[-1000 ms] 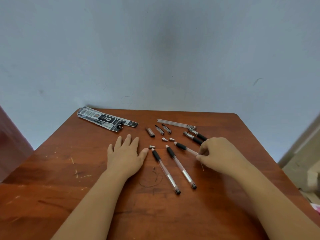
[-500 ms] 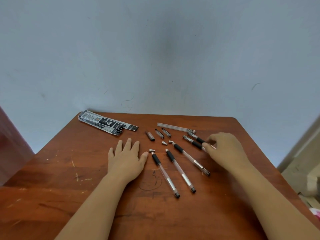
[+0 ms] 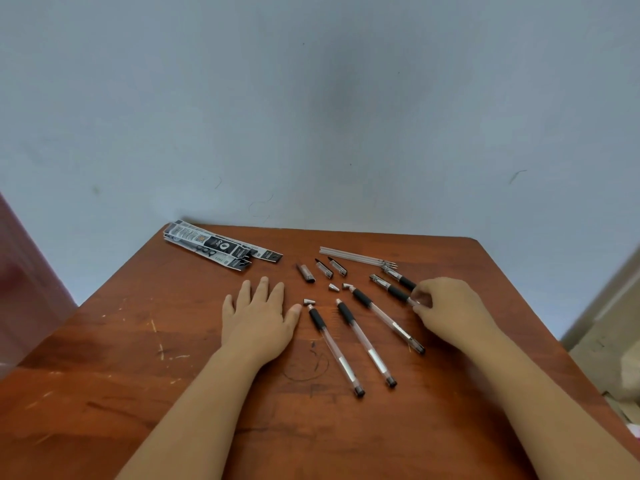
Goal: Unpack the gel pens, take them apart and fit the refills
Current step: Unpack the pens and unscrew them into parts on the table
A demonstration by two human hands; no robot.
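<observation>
A pen barrel (image 3: pixel 393 290) being pinched by the right hand (image 3: pixel 446 306), left hand (image 3: pixel 258 317) being rested flat, fingers spread, on the table (image 3: pixel 138 341), three barrels (image 3: pixel 360 337) being left lying between the hands

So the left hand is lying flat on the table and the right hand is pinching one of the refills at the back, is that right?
Not quite. In the head view the right hand pinches a black-grip pen barrel, not a refill; the refills lie untouched at the back. The left hand does lie flat on the table.
</observation>
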